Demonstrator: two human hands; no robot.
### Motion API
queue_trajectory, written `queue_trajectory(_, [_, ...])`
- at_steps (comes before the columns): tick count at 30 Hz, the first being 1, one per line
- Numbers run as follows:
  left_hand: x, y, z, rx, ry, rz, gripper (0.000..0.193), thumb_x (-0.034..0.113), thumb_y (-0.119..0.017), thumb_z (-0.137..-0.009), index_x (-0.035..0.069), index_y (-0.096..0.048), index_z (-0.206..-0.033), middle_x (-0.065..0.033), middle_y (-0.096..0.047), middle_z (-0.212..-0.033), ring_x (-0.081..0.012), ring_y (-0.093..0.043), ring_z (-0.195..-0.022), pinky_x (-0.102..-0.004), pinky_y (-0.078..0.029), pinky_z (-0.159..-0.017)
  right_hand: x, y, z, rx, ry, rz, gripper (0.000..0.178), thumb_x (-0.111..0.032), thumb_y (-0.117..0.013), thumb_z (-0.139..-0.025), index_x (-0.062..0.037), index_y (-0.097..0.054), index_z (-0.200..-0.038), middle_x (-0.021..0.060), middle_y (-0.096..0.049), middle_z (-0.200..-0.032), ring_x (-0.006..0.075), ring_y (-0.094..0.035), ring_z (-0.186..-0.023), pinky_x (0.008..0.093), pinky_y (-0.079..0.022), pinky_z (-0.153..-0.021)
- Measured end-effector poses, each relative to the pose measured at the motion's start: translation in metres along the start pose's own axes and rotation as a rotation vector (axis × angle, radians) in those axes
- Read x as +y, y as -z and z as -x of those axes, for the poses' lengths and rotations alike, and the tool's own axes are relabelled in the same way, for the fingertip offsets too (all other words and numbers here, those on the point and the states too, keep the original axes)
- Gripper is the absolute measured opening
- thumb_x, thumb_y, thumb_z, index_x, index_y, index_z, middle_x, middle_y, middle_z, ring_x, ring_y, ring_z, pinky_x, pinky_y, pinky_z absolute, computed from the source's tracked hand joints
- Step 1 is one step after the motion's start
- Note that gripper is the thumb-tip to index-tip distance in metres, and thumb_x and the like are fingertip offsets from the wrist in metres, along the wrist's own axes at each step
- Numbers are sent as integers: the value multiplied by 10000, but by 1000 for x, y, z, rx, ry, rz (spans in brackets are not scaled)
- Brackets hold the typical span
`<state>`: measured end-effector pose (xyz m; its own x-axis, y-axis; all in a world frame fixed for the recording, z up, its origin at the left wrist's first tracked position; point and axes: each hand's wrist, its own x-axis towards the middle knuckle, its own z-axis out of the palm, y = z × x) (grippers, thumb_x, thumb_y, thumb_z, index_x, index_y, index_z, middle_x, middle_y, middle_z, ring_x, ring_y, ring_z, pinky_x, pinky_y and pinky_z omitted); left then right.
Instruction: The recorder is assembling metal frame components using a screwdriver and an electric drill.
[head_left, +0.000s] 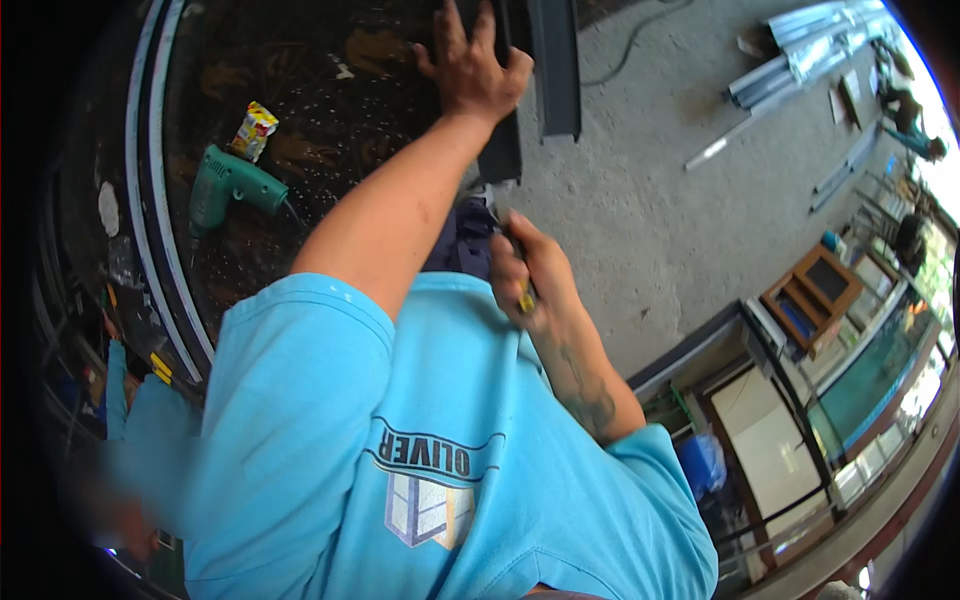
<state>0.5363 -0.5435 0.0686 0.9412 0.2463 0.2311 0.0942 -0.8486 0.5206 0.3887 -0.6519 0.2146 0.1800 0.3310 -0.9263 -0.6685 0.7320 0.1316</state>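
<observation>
Dark metal profile [503, 140] lies under our left hand [470, 65], at the edge of the dark worktable [330, 90]. We press this hand flat on it with the fingers spread, so the hand is open and grips nothing; it only rests on the profile. Just beside the profile, on the side away from the table, a second dark profile [557, 65] lies over the concrete floor [650, 210].

Our right hand [530, 270] is closed around a small tool with a yellow part [526, 298]; what kind of tool it is we cannot tell, because the fingers hide most of it. This hand is below the left hand, close to our body and our blue shirt [400, 450].

Well apart from the left hand, further on the table, we see a green electric drill [228, 183] and just beside it a small yellow packet [255, 130].
</observation>
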Motion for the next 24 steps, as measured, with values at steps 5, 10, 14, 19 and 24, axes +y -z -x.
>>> queue_trajectory(5, [-1,0,1,-38,-26,45,662,387,-565,-762,123,-510,-1367,-284,-313,-1471,-431,-298,-1374,-724,-153,-1030,12,-18,7,117,-57,-45,153,-256,-389,-1021,-153,-487,-1077,0,-513,-683,61,-438,-421,209,-373,-302])
queue_trajectory(10, [1,0,-1,-52,-20,68,676,372,-552,-760,116,-489,-1382,-293,-285,-1479,-451,-270,-1381,-737,-138,-1026,21,-28,0,66,-22,-192,157,-277,-423,-1011,-126,-457,-987,-12,-512,-677,51,-438,-422,205,-369,-297])
queue_trajectory(14, [4,6,-3,-91,8,87,686,363,-551,-757,100,-469,-1386,-297,-256,-1485,-459,-241,-1391,-737,-133,-1026,25,-25,-1,91,76,-135,150,-257,-435,-1011,-118,-444,-955,-3,-516,-669,41,-447,-422,203,-386,-296])
queue_trajectory(19, [2,6,-3,-124,12,89,703,357,-556,-746,94,-452,-1389,-301,-243,-1486,-470,-228,-1392,-741,-139,-1021,9,-19,-1,113,115,-263,313,-285,-380,-1029,-59,-493,-844,-6,-475,-531,65,-449,-354,202,-425,-290])
queue_trajectory(24, [1,7,-8,-127,-1,101,722,356,-565,-734,89,-443,-1393,-303,-220,-1496,-472,-199,-1406,-727,-133,-1037,8,-7,-3,-80,46,-263,336,-285,-369,-1032,-43,-485,-829,-14,-453,-501,83,-471,-361,220,-455,-301])
